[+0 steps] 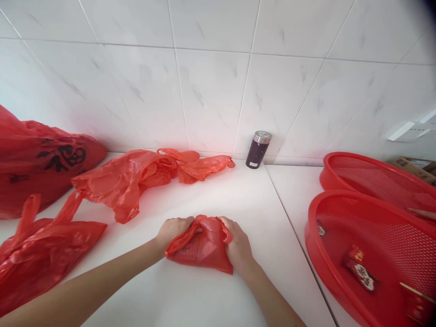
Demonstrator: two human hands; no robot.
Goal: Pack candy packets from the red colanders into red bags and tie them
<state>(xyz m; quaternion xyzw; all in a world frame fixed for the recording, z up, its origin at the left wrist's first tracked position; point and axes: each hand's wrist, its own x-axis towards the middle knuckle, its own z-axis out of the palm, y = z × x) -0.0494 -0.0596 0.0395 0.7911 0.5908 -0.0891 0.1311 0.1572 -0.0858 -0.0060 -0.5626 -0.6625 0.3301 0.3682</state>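
Note:
A small red plastic bag [204, 252], folded over and partly filled, rests on the white table in the middle of the head view. My left hand [173, 234] grips its upper left side, the fingertips tucked behind the folded plastic. On the opposite side my right hand [239, 243] is closed around the bag's edge, its fingers partly hidden by the plastic. What lies inside the bag cannot be made out.
Crumpled red bags [136, 175] lie along the tiled wall. At left sit a large printed red bag [51, 159] and a handled red bag [57, 240]. A dark thermos [257, 152] stands behind. Red plastic baskets [315, 227] holding small packets [361, 268] are at right.

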